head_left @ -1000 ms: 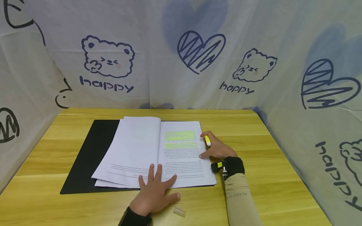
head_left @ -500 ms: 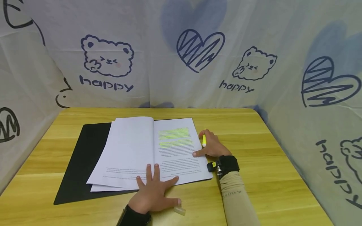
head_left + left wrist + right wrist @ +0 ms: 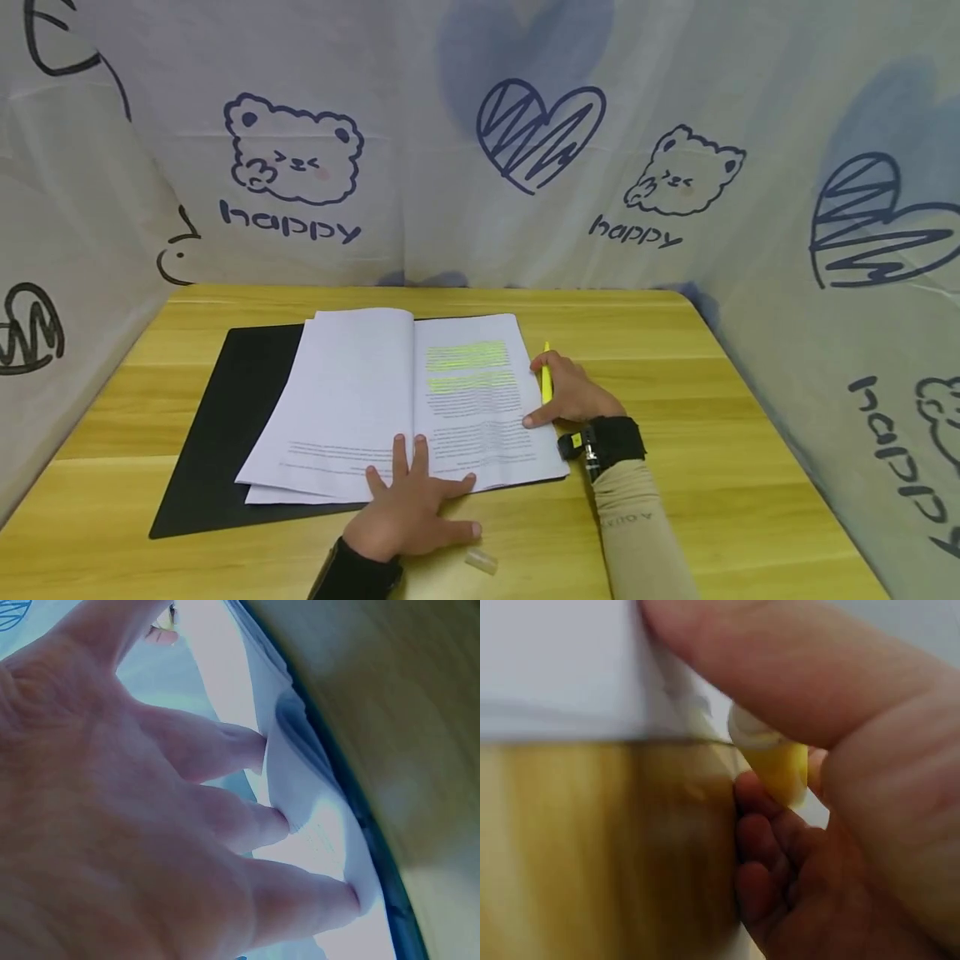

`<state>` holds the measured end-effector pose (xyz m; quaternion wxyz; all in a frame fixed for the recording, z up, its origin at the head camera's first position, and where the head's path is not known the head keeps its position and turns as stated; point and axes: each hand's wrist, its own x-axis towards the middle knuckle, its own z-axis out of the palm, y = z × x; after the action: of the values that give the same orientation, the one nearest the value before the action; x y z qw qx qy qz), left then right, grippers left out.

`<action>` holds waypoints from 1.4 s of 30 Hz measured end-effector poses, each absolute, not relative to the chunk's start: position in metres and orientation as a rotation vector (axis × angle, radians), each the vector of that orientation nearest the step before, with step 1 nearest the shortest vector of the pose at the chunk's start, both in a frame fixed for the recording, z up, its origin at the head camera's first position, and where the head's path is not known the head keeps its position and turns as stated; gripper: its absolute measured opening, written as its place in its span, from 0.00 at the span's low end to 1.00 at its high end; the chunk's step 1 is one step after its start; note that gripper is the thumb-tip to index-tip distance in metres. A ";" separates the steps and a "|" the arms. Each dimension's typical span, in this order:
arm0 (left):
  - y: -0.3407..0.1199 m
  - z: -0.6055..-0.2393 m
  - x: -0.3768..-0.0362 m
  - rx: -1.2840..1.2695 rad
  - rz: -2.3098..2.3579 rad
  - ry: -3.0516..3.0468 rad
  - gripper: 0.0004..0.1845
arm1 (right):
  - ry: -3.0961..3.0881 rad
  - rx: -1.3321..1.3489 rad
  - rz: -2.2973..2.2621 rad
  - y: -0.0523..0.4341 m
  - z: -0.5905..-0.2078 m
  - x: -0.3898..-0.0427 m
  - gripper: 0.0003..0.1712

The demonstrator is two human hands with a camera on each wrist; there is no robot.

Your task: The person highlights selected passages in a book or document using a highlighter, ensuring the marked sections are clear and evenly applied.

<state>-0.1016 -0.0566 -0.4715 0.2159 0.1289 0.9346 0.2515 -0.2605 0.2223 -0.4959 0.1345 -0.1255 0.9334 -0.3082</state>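
Compared with the frame half a second earlier, the right hand [image 3: 573,392] sits slightly lower along the right page edge, and the yellow plastic highlighter pen [image 3: 546,379] now points nearly straight away from the person instead of leaning. The pen tip is off the text. By judgement, marking is paused between lines rather than under way.

Grip state, right hand: the fingers are curled round the highlighter barrel, which the right wrist view [image 3: 776,765] shows pinched between thumb and fingers. One extended finger touches the right margin of the page.

Grip state, left hand [image 3: 411,517]: the fingers are spread and straight, pressing flat on the lower edge of the open stapled white paper document [image 3: 405,400]. The left wrist view shows the fingertips [image 3: 259,746] bearing on the sheet edges. Nothing is gripped.

Document position: it lies open on a flat black rectangular mat [image 3: 225,425], turned slightly from its earlier placement. Two yellow-highlighted blocks [image 3: 467,367] occupy the upper right page; unmarked printed lines follow below.

Surroundings: a small translucent plastic pen cap [image 3: 480,561] lies on the pale wooden table [image 3: 750,467], just beside the left hand. White fabric printed with bears and hearts [image 3: 540,133] encloses the table.
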 end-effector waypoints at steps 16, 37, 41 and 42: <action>-0.060 -0.474 -0.098 0.324 0.732 2.580 0.40 | 2.610 -0.244 -1.196 0.219 -0.506 -0.261 0.48; -0.061 -0.474 -0.097 0.342 0.764 2.592 0.35 | 2.412 -0.179 -2.029 0.128 -0.503 -0.250 0.14; -0.061 -0.474 -0.098 0.351 0.762 2.590 0.35 | 2.402 -0.172 -1.929 0.117 -0.514 -0.246 0.12; -0.061 -0.474 -0.098 0.352 0.763 2.587 0.35 | 2.399 -0.177 -1.913 0.117 -0.516 -0.246 0.12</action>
<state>-0.0979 -0.0606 -0.4745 0.2093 0.1264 0.9301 0.2741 -0.2459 0.1169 -0.5158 0.0341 -0.0576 0.7802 -0.6220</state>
